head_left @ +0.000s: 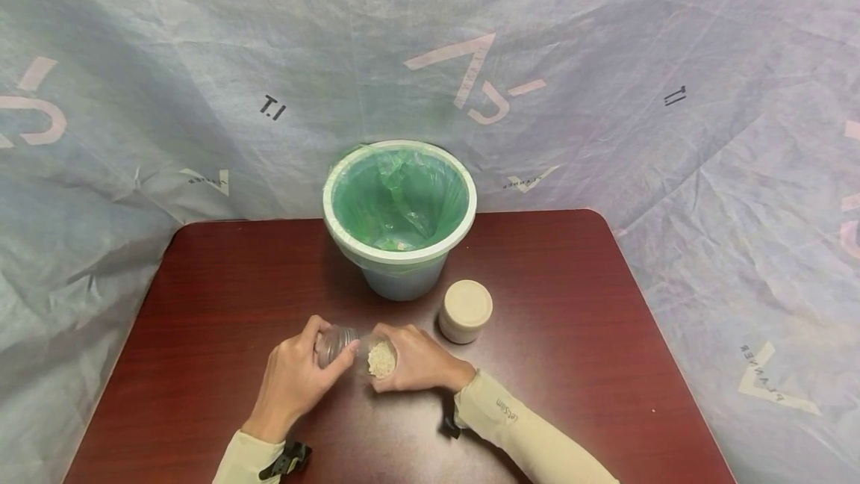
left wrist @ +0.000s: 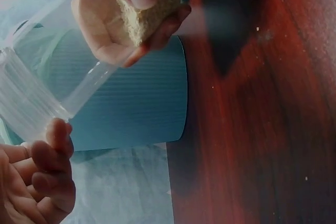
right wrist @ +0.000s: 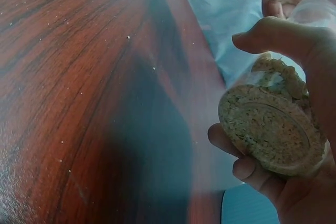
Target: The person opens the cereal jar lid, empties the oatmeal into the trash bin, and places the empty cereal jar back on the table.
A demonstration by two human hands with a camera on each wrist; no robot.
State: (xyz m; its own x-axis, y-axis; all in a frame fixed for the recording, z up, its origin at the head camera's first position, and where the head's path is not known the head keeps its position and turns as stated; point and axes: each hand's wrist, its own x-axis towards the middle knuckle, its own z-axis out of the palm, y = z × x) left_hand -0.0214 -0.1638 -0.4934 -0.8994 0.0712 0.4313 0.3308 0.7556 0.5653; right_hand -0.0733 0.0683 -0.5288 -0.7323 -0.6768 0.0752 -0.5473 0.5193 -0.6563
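A clear jar (head_left: pixel 336 347) lies tilted on its side between both hands, above the table. Pale, flaky bits (head_left: pixel 381 359) are gathered toward its base, which faces the right wrist camera (right wrist: pixel 273 129). My right hand (head_left: pixel 423 361) grips the base end, thumb on one side and fingers on the other. At the ridged mouth end, my left hand (head_left: pixel 289 379) holds the jar between thumb and fingers. Whether that ridged part is a lid or a bare threaded neck, I cannot tell.
Behind the hands stands a blue bin with a white rim (head_left: pixel 396 254) and a green liner (head_left: pixel 430 208). A cream-coloured lidded container (head_left: pixel 467 308) is right of the bin's base. Small pale crumbs dot the dark red table (head_left: pixel 571 320). Printed sheeting (head_left: pixel 269 36) surrounds the table.
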